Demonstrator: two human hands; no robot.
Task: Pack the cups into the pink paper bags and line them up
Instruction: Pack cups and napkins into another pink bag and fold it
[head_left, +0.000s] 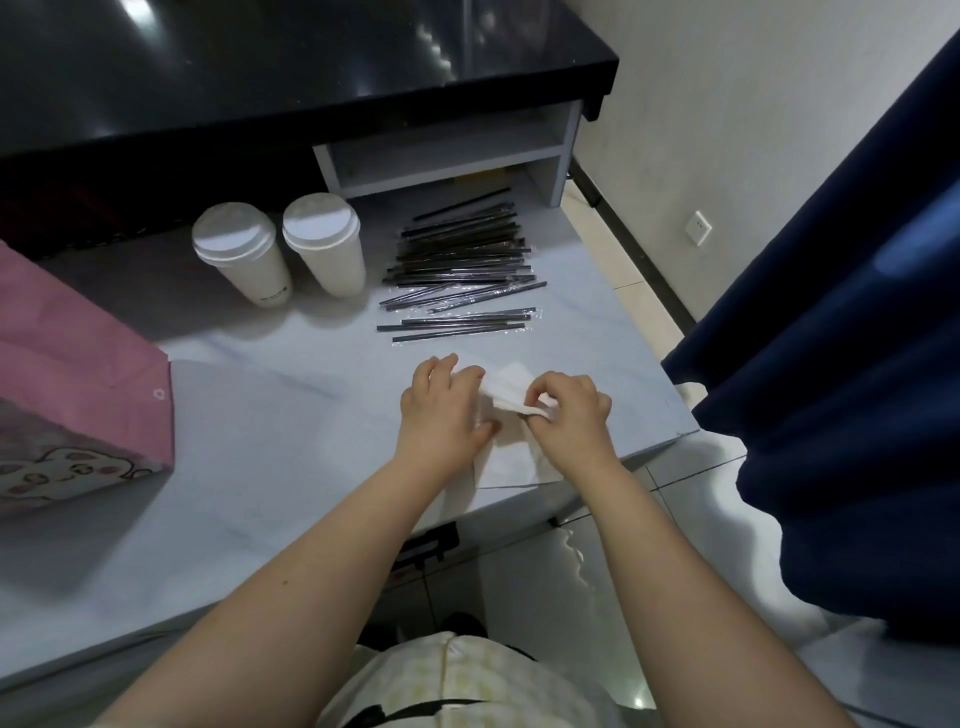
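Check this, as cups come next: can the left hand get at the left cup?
Probably yes: nothing stands between the left hand and the left cup, though it holds a napkin now.

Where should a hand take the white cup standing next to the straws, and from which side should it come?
Grip the cup by its wall under the lid, coming from the front. It stands upright and widens upward, so the lid rim would likely stop slipping. The other cup stands close on its left; the straws lie on its right.
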